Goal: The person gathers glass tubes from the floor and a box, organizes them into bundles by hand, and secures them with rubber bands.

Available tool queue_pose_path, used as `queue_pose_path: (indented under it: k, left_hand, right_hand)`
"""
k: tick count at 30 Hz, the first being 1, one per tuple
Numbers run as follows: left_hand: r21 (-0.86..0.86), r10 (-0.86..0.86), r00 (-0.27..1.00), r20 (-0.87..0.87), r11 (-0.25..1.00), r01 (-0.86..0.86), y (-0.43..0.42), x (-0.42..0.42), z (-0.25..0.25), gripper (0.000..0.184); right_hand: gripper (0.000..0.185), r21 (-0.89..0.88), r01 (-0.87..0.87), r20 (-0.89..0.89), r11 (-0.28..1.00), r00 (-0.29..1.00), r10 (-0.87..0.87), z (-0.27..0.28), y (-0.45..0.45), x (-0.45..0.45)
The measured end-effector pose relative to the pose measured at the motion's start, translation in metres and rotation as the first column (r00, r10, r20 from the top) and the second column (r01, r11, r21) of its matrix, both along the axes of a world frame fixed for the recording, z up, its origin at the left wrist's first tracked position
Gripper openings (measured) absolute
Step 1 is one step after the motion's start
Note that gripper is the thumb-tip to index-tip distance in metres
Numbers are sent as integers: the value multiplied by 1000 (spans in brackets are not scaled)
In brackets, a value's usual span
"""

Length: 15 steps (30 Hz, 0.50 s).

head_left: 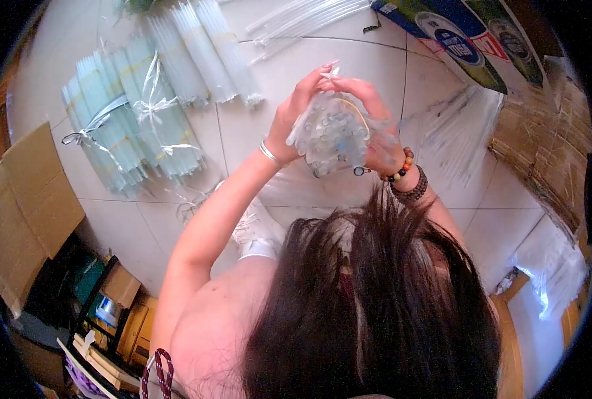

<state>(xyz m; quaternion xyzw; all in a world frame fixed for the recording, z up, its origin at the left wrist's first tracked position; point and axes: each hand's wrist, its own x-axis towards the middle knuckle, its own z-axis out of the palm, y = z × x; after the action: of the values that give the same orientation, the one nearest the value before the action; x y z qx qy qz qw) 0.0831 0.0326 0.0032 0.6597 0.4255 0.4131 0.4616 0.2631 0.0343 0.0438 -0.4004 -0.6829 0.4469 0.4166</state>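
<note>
A bundle of clear thin tubes (329,136) stands end-up between my hands, its round open ends facing the camera, with a yellowish band round its upper right side. My left hand (294,116), with a silver bangle at the wrist, wraps the bundle's left side. Round the right side curves my right hand (369,106), which wears a beaded and a dark woven bracelet. The fingertips of both hands meet at the far side of the bundle, beside a small white bit (332,74) that is too small to make out.
Banded tube bundles (193,50) and white-tied ones (133,113) lie on the tiled floor at upper left. Loose tubes (302,20) are at the top, more (459,130) at right. Cardboard (33,213) stands left, a printed box (455,40) upper right. Hair covers the lower middle.
</note>
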Motion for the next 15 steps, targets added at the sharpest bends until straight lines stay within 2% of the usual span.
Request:
queue_pose_path:
  k: [1, 4, 7, 10, 12, 13, 15]
  left_hand:
    - [36, 14, 999, -40, 999, -12, 2, 1, 2, 82]
    - [132, 32, 996, -81, 991, -21, 5, 3, 10, 79]
    - [165, 69, 989, -133, 985, -47, 3, 1, 4, 79]
    - [237, 128, 982, -138, 967, -93, 6, 7, 22, 78]
    - [113, 76, 976, -202, 992, -53, 7, 4, 11, 80]
    - [40, 53, 981, -187, 998, -46, 6, 2, 6, 80]
    - [-116, 25, 993, -114, 993, -38, 5, -2, -2, 79]
  right_hand:
    - [73, 23, -6, 15, 1000, 1000, 6, -2, 0, 1]
    - [68, 13, -24, -86, 1000, 996, 25, -3, 3, -1]
    - [64, 35, -78, -153, 996, 985, 82, -3, 9, 0]
    - [62, 100, -65, -111, 993, 991, 76, -2, 15, 1]
    - [60, 109, -41, -47, 993, 998, 46, 1, 17, 2]
    - [59, 109, -27, -7, 994, 1000, 28, 1, 17, 3]
    - [63, 229, -35, 141, 973, 990, 2, -5, 19, 3]
